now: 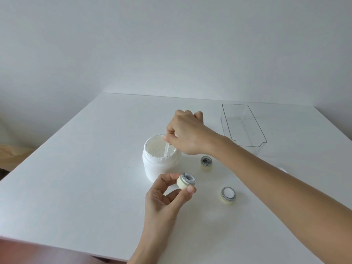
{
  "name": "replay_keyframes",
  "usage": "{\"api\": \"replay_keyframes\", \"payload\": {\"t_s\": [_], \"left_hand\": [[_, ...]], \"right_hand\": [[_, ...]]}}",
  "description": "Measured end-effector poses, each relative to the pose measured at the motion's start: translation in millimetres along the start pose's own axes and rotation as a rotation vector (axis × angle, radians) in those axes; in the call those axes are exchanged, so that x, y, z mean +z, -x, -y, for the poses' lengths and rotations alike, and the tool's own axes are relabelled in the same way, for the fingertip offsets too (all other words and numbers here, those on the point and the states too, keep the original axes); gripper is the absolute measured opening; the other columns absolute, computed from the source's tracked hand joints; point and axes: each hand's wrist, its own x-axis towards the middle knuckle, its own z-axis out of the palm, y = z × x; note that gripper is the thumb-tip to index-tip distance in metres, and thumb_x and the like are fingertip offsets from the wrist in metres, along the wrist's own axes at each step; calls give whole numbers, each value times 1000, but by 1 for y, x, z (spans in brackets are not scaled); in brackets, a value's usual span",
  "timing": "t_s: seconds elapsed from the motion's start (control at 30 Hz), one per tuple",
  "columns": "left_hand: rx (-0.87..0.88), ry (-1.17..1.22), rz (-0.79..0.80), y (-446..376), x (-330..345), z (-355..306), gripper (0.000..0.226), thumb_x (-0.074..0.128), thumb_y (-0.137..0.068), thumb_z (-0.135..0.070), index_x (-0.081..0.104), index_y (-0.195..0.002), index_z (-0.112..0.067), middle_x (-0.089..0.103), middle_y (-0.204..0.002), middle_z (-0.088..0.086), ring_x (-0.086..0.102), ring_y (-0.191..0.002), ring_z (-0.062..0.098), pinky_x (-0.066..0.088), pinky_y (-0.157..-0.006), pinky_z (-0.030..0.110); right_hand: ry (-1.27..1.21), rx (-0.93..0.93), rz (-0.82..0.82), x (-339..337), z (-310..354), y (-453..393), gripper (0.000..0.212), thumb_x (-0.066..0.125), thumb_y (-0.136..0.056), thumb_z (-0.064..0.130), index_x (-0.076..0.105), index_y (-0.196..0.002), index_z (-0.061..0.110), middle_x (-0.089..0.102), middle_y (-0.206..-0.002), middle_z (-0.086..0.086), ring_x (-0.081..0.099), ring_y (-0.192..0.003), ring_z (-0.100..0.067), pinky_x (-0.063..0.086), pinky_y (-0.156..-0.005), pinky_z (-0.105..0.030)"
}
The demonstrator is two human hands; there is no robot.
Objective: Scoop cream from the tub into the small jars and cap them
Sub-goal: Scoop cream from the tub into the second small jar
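Note:
An open white tub [158, 166] of cream stands mid-table, cream smeared around its rim. My right hand [187, 133] hovers over it, pinching a small clear spatula [167, 149] whose tip dips into the tub. In front of the tub, my left hand [165, 199] holds a small pale-yellow jar [185, 181] between thumb and fingers, uncapped and tilted toward the tub. Two more uncapped small jars stand on the table: one with white cream inside [228, 195], one looking dark inside [206, 163].
A clear plastic bin [245, 134] sits at the back right of the white table [76, 178]. A faint white object [282, 170] peeks out behind my right forearm. The table's near edge runs along the bottom left.

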Motion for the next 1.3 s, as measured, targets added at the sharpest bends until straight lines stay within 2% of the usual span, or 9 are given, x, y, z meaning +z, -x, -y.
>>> {"api": "replay_keyframes", "payload": {"t_s": [0.1, 0.23, 0.4, 0.57, 0.73, 0.9, 1.1, 1.17, 1.3], "left_hand": [[5, 2, -10, 0, 1, 0, 35, 83, -67, -28, 68, -95, -16, 76, -96, 4, 76, -86, 32, 58, -72, 25], [14, 14, -7, 0, 0, 0, 40, 82, -68, -28, 61, -97, -9, 76, -95, 6, 76, -86, 33, 58, -72, 25], [8, 24, -9, -2, -1, 1, 38, 85, -64, -25, 69, -97, -17, 76, -102, 6, 75, -89, 34, 57, -74, 24], [12, 21, -9, -3, -3, 2, 40, 89, -60, -19, 71, -95, -21, 76, -104, 5, 74, -87, 36, 56, -75, 22], [20, 26, -26, -4, -3, 2, 38, 89, -58, -22, 71, -91, -22, 76, -98, 3, 74, -86, 34, 57, -75, 24], [4, 87, -39, -5, -4, 4, 38, 89, -59, -19, 71, -93, -19, 75, -96, 3, 75, -90, 34, 57, -73, 24], [-4, 86, -27, -5, -3, 3, 42, 89, -58, -20, 70, -96, -13, 75, -96, 6, 75, -90, 34, 56, -71, 23], [-9, 82, -27, -5, -3, 3, 47, 88, -58, -20, 68, -99, -9, 74, -96, 8, 74, -90, 36, 57, -71, 24], [-4, 85, -39, -5, -4, 3, 41, 89, -55, -20, 70, -92, -16, 75, -95, 7, 75, -87, 35, 57, -73, 25]], "right_hand": [[-187, 165, 31, 0, -6, 0, 34, 51, -94, 28, 67, -80, 0, 57, -80, -7, 51, -82, -27, 31, -86, -38], [-460, 375, -5, -2, -18, 6, 31, 55, -92, 24, 68, -68, 9, 42, -49, 3, 41, -57, -18, 34, -82, -35], [-688, 472, -41, 4, -33, 9, 25, 59, -89, 29, 73, -74, 14, 67, -86, 6, 58, -103, -23, 38, -104, -44], [-874, 516, -54, 8, -46, 16, 24, 59, -90, 29, 75, -86, 12, 66, -93, 8, 53, -95, -10, 36, -69, -16], [-1023, 550, -49, 8, -52, 32, 20, 62, -88, 31, 72, -75, 19, 60, -87, 17, 47, -85, 3, 32, -74, -15], [-1075, 598, -64, 10, -57, 61, 27, 64, -87, 35, 71, -65, 21, 61, -82, 16, 44, -75, 1, 29, -93, -28], [-1049, 585, -57, 28, -54, 91, 26, 62, -90, 30, 71, -69, 18, 69, -75, 16, 54, -64, 25, 35, -64, -3], [-995, 581, -89, 33, -52, 95, 27, 61, -90, 29, 72, -70, 15, 67, -70, 18, 54, -63, 21, 36, -57, 4], [-866, 609, -149, 36, -53, 100, 29, 61, -89, 36, 72, -69, 17, 49, -41, 22, 45, -54, -3, 35, -56, -16]]}}
